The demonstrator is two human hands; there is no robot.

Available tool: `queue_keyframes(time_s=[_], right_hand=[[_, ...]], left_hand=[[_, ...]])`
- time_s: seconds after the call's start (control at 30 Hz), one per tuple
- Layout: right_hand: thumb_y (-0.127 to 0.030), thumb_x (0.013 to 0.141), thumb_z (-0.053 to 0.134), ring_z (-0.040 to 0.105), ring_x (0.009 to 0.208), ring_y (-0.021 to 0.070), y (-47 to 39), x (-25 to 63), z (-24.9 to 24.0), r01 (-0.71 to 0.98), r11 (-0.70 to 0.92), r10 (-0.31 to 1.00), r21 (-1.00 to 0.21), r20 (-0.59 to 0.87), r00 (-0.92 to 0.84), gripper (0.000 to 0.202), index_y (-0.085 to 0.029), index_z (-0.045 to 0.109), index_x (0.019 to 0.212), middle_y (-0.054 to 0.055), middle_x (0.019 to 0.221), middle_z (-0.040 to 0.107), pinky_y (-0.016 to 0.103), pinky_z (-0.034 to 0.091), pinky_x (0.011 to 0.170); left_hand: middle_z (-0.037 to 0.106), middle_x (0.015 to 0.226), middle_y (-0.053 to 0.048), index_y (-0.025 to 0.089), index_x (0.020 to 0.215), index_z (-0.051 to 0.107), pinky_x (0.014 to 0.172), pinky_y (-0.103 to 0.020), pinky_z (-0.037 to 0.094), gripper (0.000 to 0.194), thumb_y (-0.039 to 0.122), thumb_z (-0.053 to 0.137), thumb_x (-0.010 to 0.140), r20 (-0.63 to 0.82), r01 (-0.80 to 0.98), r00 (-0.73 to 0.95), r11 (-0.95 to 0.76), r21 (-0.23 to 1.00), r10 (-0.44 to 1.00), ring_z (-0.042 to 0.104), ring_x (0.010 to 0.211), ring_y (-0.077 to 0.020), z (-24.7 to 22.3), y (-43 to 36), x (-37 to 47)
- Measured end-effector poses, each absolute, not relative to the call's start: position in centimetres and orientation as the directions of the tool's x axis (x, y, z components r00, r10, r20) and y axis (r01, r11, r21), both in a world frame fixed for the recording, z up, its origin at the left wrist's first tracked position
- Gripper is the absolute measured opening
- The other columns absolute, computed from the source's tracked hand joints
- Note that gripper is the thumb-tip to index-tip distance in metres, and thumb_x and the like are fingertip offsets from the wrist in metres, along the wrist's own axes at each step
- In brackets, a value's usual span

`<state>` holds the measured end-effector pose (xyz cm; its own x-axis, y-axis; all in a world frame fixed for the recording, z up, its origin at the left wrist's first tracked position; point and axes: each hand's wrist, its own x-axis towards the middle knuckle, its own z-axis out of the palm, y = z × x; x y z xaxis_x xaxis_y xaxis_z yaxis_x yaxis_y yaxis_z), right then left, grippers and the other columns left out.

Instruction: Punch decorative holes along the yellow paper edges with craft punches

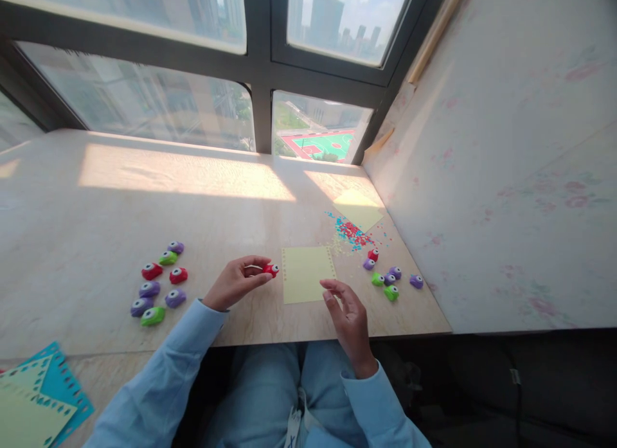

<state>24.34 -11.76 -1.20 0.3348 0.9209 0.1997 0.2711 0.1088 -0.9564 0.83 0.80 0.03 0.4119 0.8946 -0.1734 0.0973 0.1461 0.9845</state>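
Nearest the camera, shows pale-blue trousers [265, 390] below the front edge of the bench [231, 226]. Grips one red punch [270, 270] between thumb and fingers of the left hand [236, 284], just left of the middle yellow sheet [306, 274] and apart from it. Holds the right hand [351, 313] with fingers half curled, thumb and forefinger parted, at that sheet's right edge; cannot tell whether touching the paper. Shows punched holes along both sides of the same sheet.

Carries on the bench, to the left, eight eye-marked punches [149, 289]: four purple, two red, two green. Carries to the right seven similar punches [389, 279]: four purple, two green, one red. Hides every punch interior; cannot tell contents.

Bears blue, red and pale-yellow paper bits [354, 232] loose beside the rear yellow sheet [359, 205]. Shows at lower left hole-edged yellow sheets [29, 419] overlapping a blue sheet [80, 406].
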Motion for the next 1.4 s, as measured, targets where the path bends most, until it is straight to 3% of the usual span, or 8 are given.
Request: queue_keyframes(time_s=[0.17, 0.27, 0.43, 0.7, 1.07, 1.17, 1.27, 1.4], right_hand=[[-0.04, 0.086, 0.065, 0.067, 0.1, 0.024, -13.1, 25.5, -2.7, 0.177, 0.01, 0.874, -0.984, 0.094, 0.477, 0.024, -0.022, 0.07, 0.101, 0.008, 0.104, 0.073, 0.042, 0.052, 0.092], [-0.041, 0.083, 0.067, 0.068, 0.099, 0.0241, -13.7, 25.9, -3.2, 0.126, -0.021, 0.851, -0.992, 0.048, 0.523, 0.028, -0.022, 0.069, 0.104, 0.008, 0.104, 0.073, 0.043, 0.053, 0.092], [-0.041, 0.078, 0.071, 0.064, 0.112, 0.0273, -13.9, 26.9, -3.8, 0.044, -0.035, 0.822, -0.998, -0.004, 0.569, 0.038, -0.021, 0.065, 0.11, 0.013, 0.117, 0.07, 0.049, 0.049, 0.101], [-0.04, 0.073, 0.075, 0.061, 0.12, 0.0293, -13.4, 27.8, -4.7, -0.064, -0.06, 0.843, -0.996, -0.085, 0.531, 0.043, -0.021, 0.064, 0.111, 0.014, 0.123, 0.067, 0.049, 0.052, 0.099], [-0.038, 0.069, 0.08, 0.058, 0.124, 0.0295, -12.0, 27.5, -2.9, -0.19, -0.139, 0.863, -0.972, -0.213, 0.459, 0.047, -0.021, 0.065, 0.11, 0.013, 0.127, 0.065, 0.05, 0.046, 0.106], [-0.038, 0.07, 0.08, 0.062, 0.117, 0.0284, -11.9, 27.2, -2.3, -0.215, -0.146, 0.872, -0.966, -0.228, 0.433, 0.043, -0.021, 0.067, 0.108, 0.011, 0.122, 0.068, 0.045, 0.052, 0.098], [-0.038, 0.07, 0.079, 0.068, 0.1, 0.0251, -11.6, 27.1, -1.9, -0.267, -0.138, 0.87, -0.954, -0.245, 0.428, 0.038, -0.019, 0.069, 0.102, 0.01, 0.108, 0.072, 0.036, 0.06, 0.08], [-0.04, 0.067, 0.08, 0.068, 0.076, 0.0179, -10.8, 27.3, -1.4, -0.37, -0.151, 0.853, -0.917, -0.31, 0.419, 0.042, -0.018, 0.068, 0.1, 0.006, 0.095, 0.073, 0.025, 0.055, 0.056]], left_hand=[[0.077, 0.094, -0.011, 0.014, 0.099, 0.07, 0.083, -0.046, 0.058, 0.043, 0.04, 0.079, 0.067, -0.136, 0.192, 0.403, 0.061, 0.979, 0.905, 0.073, 0.089, -0.0283, -1.0, 1.0, 0.5], [0.076, 0.1, -0.009, 0.017, 0.097, 0.073, 0.085, -0.043, 0.057, 0.03, 0.037, 0.071, 0.074, -0.002, 0.288, 0.452, -0.143, 0.947, 0.892, 0.072, 0.092, -0.0257, -1.4, 0.8, 0.9], [0.077, 0.095, -0.006, 0.023, 0.093, 0.076, 0.086, -0.038, 0.054, 0.019, 0.027, 0.065, 0.078, 0.205, 0.431, 0.532, -0.471, 0.77, 0.821, 0.069, 0.091, -0.0234, -2.0, 1.1, 0.8], [0.075, 0.105, -0.009, 0.023, 0.097, 0.075, 0.091, -0.041, 0.051, 0.023, 0.029, 0.067, 0.077, 0.238, 0.449, 0.568, -0.539, 0.712, 0.788, 0.067, 0.099, -0.0253, -2.6, 1.2, 0.6], [0.072, 0.107, -0.008, 0.022, 0.102, 0.072, 0.091, -0.046, 0.049, 0.027, 0.026, 0.072, 0.075, 0.328, 0.552, 0.484, -0.574, 0.604, 0.811, 0.063, 0.102, -0.0275, -3.5, -0.3, 2.6], [0.072, 0.107, -0.008, 0.023, 0.101, 0.072, 0.092, -0.045, 0.048, 0.025, 0.028, 0.073, 0.077, 0.327, 0.562, 0.481, -0.573, 0.597, 0.813, 0.063, 0.102, -0.027, -3.5, -0.4, 2.7], [0.072, 0.107, -0.008, 0.022, 0.102, 0.072, 0.092, -0.045, 0.048, 0.026, 0.029, 0.073, 0.077, 0.334, 0.557, 0.481, -0.577, 0.597, 0.81, 0.063, 0.103, -0.0269, -3.5, -0.4, 2.7], [0.072, 0.107, -0.008, 0.021, 0.103, 0.072, 0.091, -0.045, 0.048, 0.027, 0.028, 0.074, 0.077, 0.355, 0.554, 0.486, -0.596, 0.581, 0.799, 0.062, 0.102, -0.027, -3.7, -0.3, 2.5]])
